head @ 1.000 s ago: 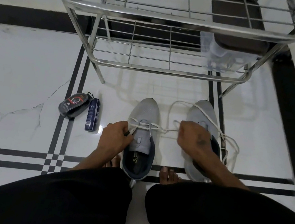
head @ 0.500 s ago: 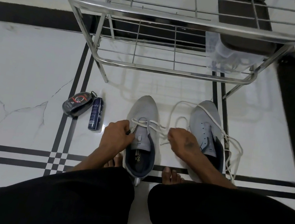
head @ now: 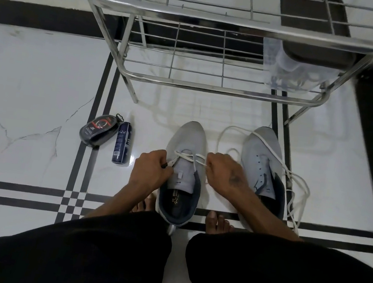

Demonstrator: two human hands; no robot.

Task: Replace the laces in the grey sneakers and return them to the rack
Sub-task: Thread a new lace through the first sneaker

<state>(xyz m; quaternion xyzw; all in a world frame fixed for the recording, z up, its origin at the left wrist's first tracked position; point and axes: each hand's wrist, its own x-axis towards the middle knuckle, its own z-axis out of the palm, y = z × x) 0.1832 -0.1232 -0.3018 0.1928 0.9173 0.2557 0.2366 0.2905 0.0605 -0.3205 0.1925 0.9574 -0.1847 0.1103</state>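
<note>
Lacing the sneaker [head: 184, 165] between them: left hand [head: 150, 172] and right hand [head: 224, 170] each pinch the lace [head: 188, 157]; next eyelets probably follow.

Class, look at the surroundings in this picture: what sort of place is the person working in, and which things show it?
Probably a home entryway or shoe corner: a steel shoe rack on a marble-look tiled floor, with shoe polish and a spray can beside it.

Home entryway: steel shoe rack [head: 221, 21], marble tile floor [head: 32, 86].
</note>
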